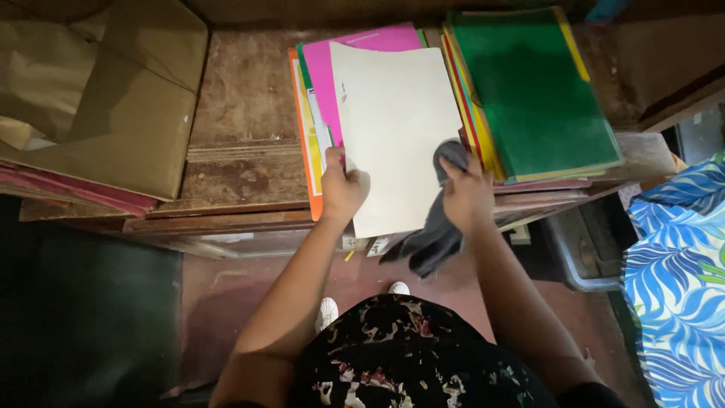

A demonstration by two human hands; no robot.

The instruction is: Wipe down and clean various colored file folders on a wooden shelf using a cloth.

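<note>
cream sheet (393,128) atop coloured stack, grey cloth (434,227) draped

Worn wooden desk (242,98), brown, stained top, spans the upper frame. Crumpled brown wrapping paper (113,98) at 10 o'clock. Reddish-brown floor (226,302) below the desk edge, dim at 8 o'clock. Blue leaf-patterned cloth (680,279) at 4 o'clock; grey tray (578,261) beside it. Light falls from above, room edges dark.

sheet (393,128) atop left stack (308,136) — second stack (536,91) right (cloth (434,234) between)
</note>
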